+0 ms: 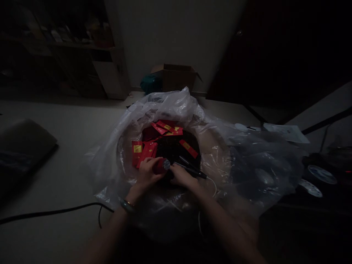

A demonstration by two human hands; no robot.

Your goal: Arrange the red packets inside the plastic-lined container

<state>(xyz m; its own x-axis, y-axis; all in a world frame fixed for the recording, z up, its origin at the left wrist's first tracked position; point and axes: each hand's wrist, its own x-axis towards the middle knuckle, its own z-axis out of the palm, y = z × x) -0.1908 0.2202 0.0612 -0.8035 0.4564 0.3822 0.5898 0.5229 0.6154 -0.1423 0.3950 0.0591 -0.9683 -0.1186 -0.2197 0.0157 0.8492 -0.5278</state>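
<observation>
My left hand (150,170) is closed around a small red packet (158,167), whose silvery end (166,164) faces right. Close by that end is my right hand (180,175), its fingers curled together; what they hold, if anything, is hidden. Both hands are over a wide round container lined with a clear plastic bag (214,146). Inside lies dark loose material (170,148) with several red packets (147,153) bearing yellow labels. A black two-armed tool (194,170) with a pale cord (213,185) rests beside my right hand, its arms apart.
An open cardboard box (178,77) and a teal bag (151,84) stand by the wall. Shelving (110,73) is at the left. Patterned dishes (321,174) sit at the right. A black cable (55,213) crosses the floor at the lower left. The room is dim.
</observation>
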